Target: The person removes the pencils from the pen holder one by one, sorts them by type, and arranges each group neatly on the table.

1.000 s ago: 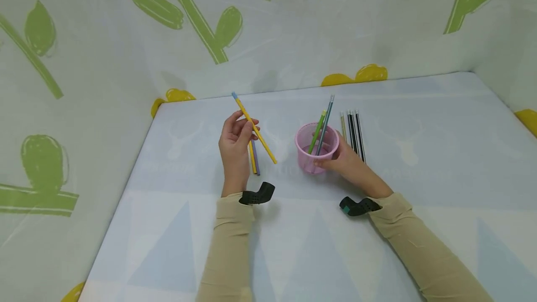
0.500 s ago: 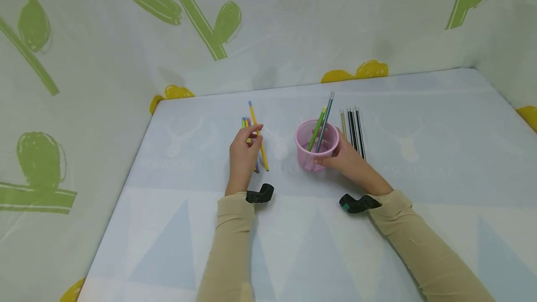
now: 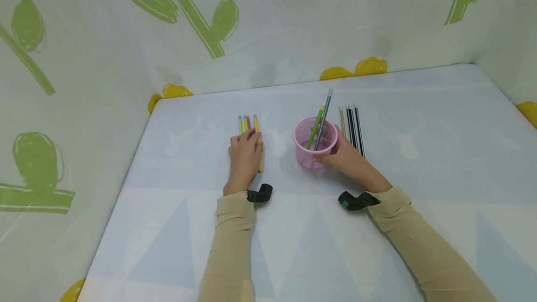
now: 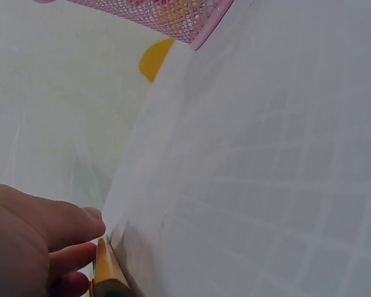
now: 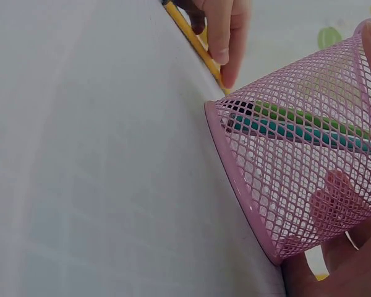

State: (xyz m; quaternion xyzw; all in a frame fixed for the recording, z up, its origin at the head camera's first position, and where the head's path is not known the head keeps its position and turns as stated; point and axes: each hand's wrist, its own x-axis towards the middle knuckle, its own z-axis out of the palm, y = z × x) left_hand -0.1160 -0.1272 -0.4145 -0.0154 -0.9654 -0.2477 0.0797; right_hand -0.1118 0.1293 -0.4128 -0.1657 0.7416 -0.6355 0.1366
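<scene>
My left hand [image 3: 244, 160] lies low over a row of several pencils on the left, hiding their lower parts. Its thumb and fingertips touch the yellow pencil [image 5: 195, 42] on the table, at the row's right side. Farther left in the row are a green pencil [image 3: 240, 125] and another yellow one [image 3: 245, 121]. With my right hand [image 3: 352, 164] I grip the side of a pink mesh pencil cup [image 3: 304, 158], which stands upright. Inside it lean a green pencil [image 3: 315, 127] and a teal pencil [image 3: 325, 114].
Just right of the cup, several dark-striped pencils [image 3: 355, 129] and a gold-toned pencil [image 3: 342, 122] lie side by side. A pale patterned cloth [image 3: 293, 246] covers the table, and a leaf-printed wall [image 3: 285, 36] rises behind its far edge.
My left hand has lowered the yellow pencil from the air to the table beside the others, and its fingers have moved over the row. The right hand and cup stay put.
</scene>
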